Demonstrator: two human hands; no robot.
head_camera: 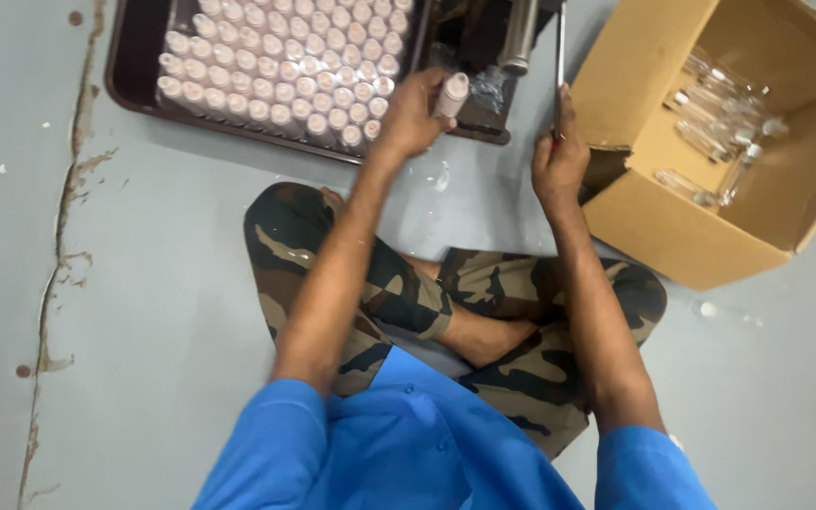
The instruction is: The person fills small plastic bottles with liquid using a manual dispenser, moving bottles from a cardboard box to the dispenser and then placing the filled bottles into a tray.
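Floor [144,312]: grey, cracked along its left edge.
Tray [125,85]: dark, packed with capped vials, left of the press.
Left hand [408,118]: fingers grasping a vial [451,94] before the press [518,36].
Right hand [559,156]: fingers clenched around the lever [560,57].
Box [654,217]: cardboard, right of the press, holding clear tubes.

A single head-worn camera looks steeply down over the wearer's blue shirt [408,444] and crossed legs in camouflage trousers [408,293] onto a grey floor [144,312] — a close view, at arm's length. It faces forward, away from the body. Taking the trousers as landmark: a dark tray [129,80] of capped tubes lies beyond them toward the upper left, cut by the frame's top edge — an open cardboard box [710,236] sits beyond to the right.
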